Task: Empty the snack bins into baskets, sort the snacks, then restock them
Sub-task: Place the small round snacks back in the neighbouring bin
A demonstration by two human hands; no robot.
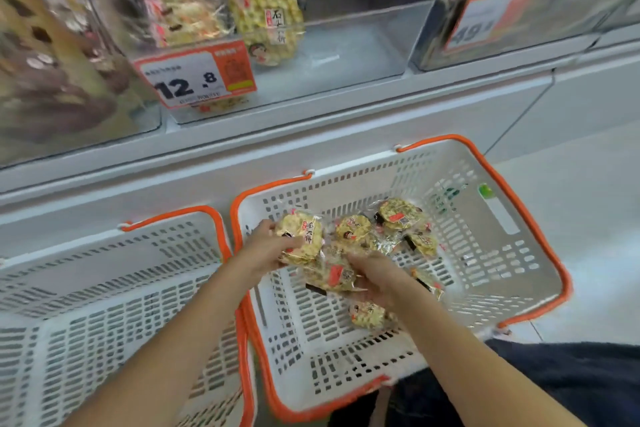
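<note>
Snack packets in both hands, over basket

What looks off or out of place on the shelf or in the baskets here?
Nothing damaged or spilled. One snack packet leans alone in the nearly emptied clear bin; the rest lie jumbled in the right basket, where both hands are gathering them. That fits emptying the bin.

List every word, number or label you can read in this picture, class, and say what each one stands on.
"12.8": price tag on the front of the clear snack bin.
"49": orange price tag on the bin to the right; a blurred mark follows the number.
Printed characters on the snack pack standing in the bin: too blurred to read surely.
Small print on both tags and labels on the packs in the basket: unreadable.
</note>
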